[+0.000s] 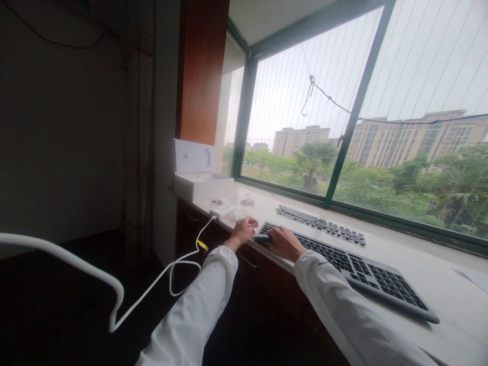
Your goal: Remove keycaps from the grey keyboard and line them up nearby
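My right hand (pixel 286 243) is closed around a short dark object (pixel 262 238), perhaps a tool handle, which points left toward my other hand; its exact kind is unclear. My left hand (pixel 241 233) is close beside it at the left end of the keyboard, fingers curled together; what they pinch, if anything, is too small to make out. The grey keyboard with black keys (pixel 354 267) lies along the counter's front edge, its left end partly hidden by my right hand. Behind it, loose black keycaps (pixel 320 223) are laid out in rows.
An open white box (pixel 202 188) stands at the counter's far left. Near it are a white power strip (pixel 223 211) and small items. A white cable (pixel 171 264) with a yellow tag (pixel 202 245) hangs off the front edge. A window (pixel 297 122) runs behind the counter (pixel 453 305).
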{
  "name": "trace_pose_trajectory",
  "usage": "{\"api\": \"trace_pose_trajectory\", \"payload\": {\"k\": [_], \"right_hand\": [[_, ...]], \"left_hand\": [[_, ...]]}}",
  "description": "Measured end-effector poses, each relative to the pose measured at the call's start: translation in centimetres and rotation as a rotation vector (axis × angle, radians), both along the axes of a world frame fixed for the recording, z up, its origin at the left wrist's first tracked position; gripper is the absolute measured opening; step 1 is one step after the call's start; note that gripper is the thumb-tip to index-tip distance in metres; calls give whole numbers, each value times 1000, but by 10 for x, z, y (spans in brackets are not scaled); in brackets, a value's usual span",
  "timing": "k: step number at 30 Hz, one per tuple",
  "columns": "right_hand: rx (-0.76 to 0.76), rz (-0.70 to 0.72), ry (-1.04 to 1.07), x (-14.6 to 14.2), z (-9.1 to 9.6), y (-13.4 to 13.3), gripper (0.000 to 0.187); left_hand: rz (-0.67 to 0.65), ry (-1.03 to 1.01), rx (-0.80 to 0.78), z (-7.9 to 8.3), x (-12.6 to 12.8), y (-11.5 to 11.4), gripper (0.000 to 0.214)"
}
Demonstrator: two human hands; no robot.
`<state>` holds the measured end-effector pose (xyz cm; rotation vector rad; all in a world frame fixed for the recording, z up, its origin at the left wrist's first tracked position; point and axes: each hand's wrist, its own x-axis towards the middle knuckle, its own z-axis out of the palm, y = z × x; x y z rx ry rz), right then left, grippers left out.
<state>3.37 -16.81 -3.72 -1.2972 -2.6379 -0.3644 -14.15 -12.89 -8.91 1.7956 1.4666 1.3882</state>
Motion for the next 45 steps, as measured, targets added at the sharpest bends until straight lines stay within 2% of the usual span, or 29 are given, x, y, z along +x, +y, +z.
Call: {"api": "trace_pose_trajectory", "payload": {"k": [6,10,15,19,23,28,30,32,35,39,43,45], "right_hand": [[-31,-40,44,-2,-2,-6,26],[2,-5,11,-1,4,-14,25],[121,-15,-8,30,19,-20,30],[190,-159,-30,90,32,-11,33],[224,-344,-55,173,35,5,31],[194,-662,97,279,14,19,28],[167,-788,206,311,4,20,29],[146,-845,300,331,-4,20,34],[149,-862,372,339,-8,20,38],[154,-816,344,323,-8,25,38],[161,-750,310,307,-9,28,37],[163,-740,300,305,-10,28,36]], "left_hand": [[24,-1,5,0,1,-1,13],[-31,-35,-35,-4,-1,5,13],[-114,-83,-47,-6,-3,10,13],[-110,-83,-49,-5,-2,10,14],[-52,-84,-109,-4,0,12,14],[5,-59,-89,-5,2,13,24],[6,-52,-72,-6,2,12,29],[7,-48,-67,-7,1,13,32],[-3,-24,-82,-2,1,16,30],[-40,83,-72,23,11,30,25],[74,322,-25,54,32,62,24],[97,421,-24,63,42,83,25]]}}
